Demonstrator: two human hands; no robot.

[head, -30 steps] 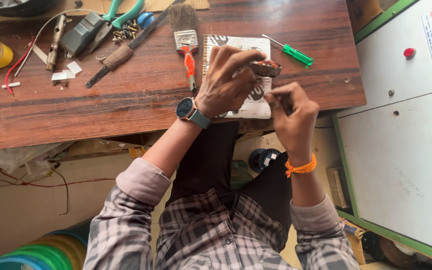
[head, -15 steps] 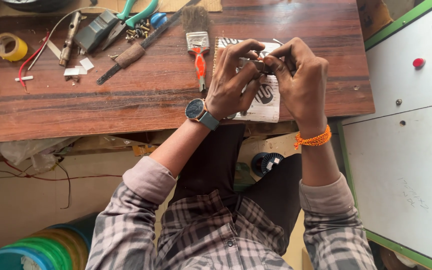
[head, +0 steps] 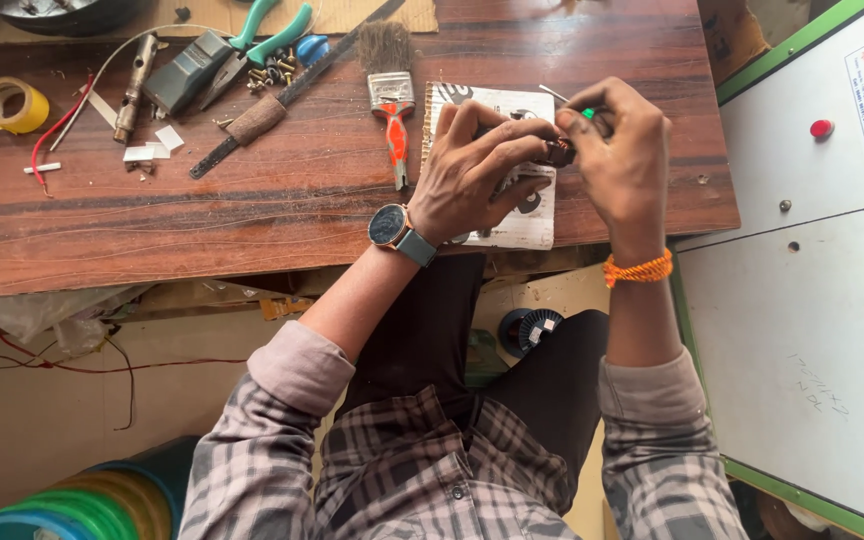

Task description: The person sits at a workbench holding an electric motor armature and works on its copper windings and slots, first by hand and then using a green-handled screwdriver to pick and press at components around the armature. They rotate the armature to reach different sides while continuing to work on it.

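Note:
My left hand (head: 472, 170), with a wristwatch, pinches a small dark brown part (head: 557, 152) just above a white printed sheet (head: 532, 225) on the wooden table (head: 252, 220). Touching it from the right, my right hand (head: 627, 165), with an orange thread at the wrist, has its fingers curled over the green handle of a screwdriver (head: 588, 113). The screwdriver's thin metal shaft pokes out to the left over the sheet. Most of the handle is hidden by the fingers.
An orange-handled paintbrush (head: 392, 95) lies left of the sheet. Farther left are a wrapped-handle blade (head: 262, 115), green pliers (head: 262, 40), small screws and a yellow tape roll (head: 12, 103). A white and green cabinet (head: 812, 300) stands at the right. A dark spool (head: 530, 328) sits under the table.
Both hands moved up from the table's edge onto the sheet. My right hand left the small part and closed over the green screwdriver handle; my left hand kept the part.

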